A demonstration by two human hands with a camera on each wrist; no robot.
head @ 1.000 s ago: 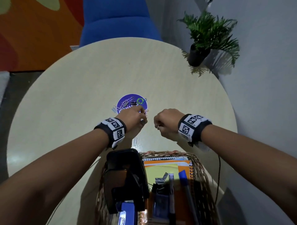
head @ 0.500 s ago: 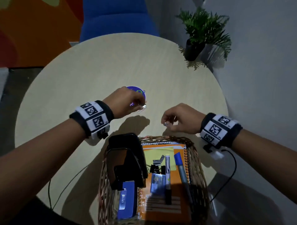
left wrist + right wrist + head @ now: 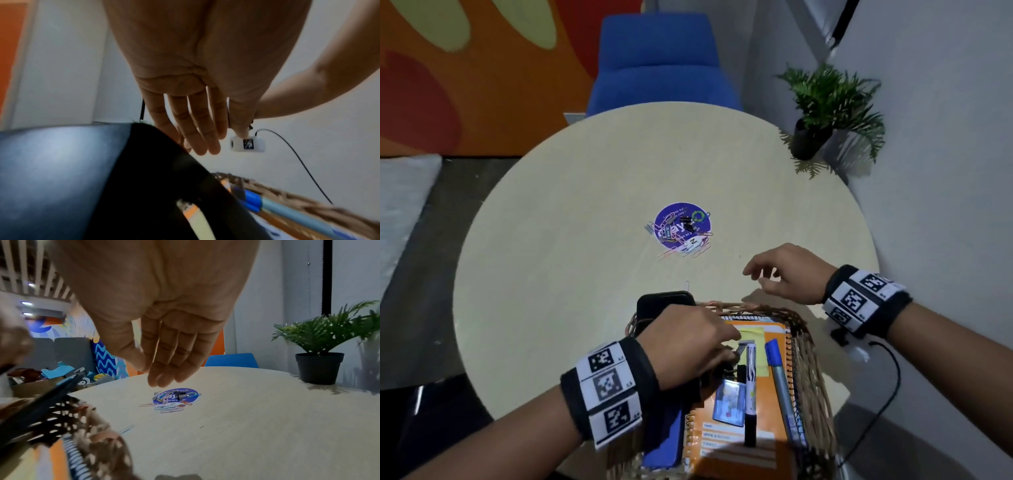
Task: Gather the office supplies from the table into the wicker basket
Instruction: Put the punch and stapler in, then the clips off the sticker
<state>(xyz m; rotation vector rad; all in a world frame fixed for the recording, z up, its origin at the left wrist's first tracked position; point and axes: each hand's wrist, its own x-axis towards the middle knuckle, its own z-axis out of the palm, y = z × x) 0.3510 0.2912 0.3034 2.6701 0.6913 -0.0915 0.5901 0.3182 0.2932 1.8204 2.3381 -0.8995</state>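
The wicker basket (image 3: pixel 812 356) stands at the table's near edge and holds an orange spiral notebook (image 3: pixel 767 435), a black marker (image 3: pixel 750 394), a blue pen (image 3: pixel 780 380), a card and a black device (image 3: pixel 666 301). My left hand (image 3: pixel 732 346) hovers low over the basket's inside, fingers straight (image 3: pixel 205 142), with nothing visible in it. My right hand (image 3: pixel 755 277) hangs above the table just beyond the basket's far rim, fingers relaxed (image 3: pixel 164 378) and empty. A heap of coloured paper clips (image 3: pixel 683 229) lies on a purple round sticker at the table's middle. One loose clip (image 3: pixel 686 285) lies near the basket.
A potted plant (image 3: pixel 808 140) stands at the round table's far right edge by the white wall. A blue chair (image 3: pixel 659 65) sits behind the table. A black cable (image 3: pixel 890 373) hangs from my right wrist.
Both hands have drawn back from the clip heap toward me. The left hand has gone down into the basket and opened; the right hand has opened near the basket's far rim.
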